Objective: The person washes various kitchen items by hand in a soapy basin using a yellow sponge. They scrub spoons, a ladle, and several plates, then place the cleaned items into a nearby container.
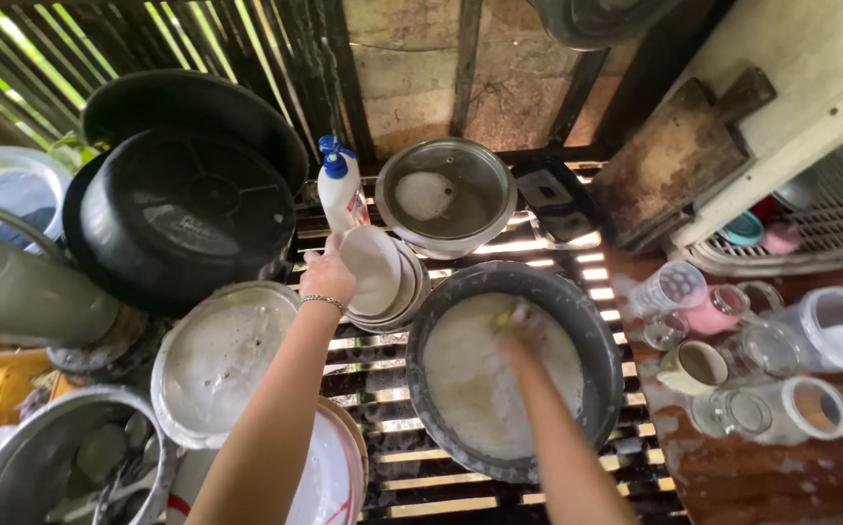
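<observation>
1. My left hand (pixel 327 275) grips the rim of a white bowl (pixel 371 269), tilted on edge, its hollow facing right. It stands up and to the left of the wash basin, against a stack of bowls (pixel 404 292).
2. My right hand (pixel 523 329) is down in the black basin (pixel 596 331), lost in soapy water (pixel 480 384) and blurred; I cannot tell whether it is clenched or loose, though something yellowish shows at its tip.
3. The bowl lies just left of the basin's rim, so the left hand is the nearer one, and the basin sits to its lower right.
4. Everything rests on a slatted wooden worktop (pixel 441 506) with gaps between the slats.
5. Around it: a dish-soap bottle (pixel 340 192) just behind the bowl, a glass pot lid (pixel 446 194), a soapy metal lid (pixel 222 360), and cups and jars (pixel 732 360) on the right.
</observation>
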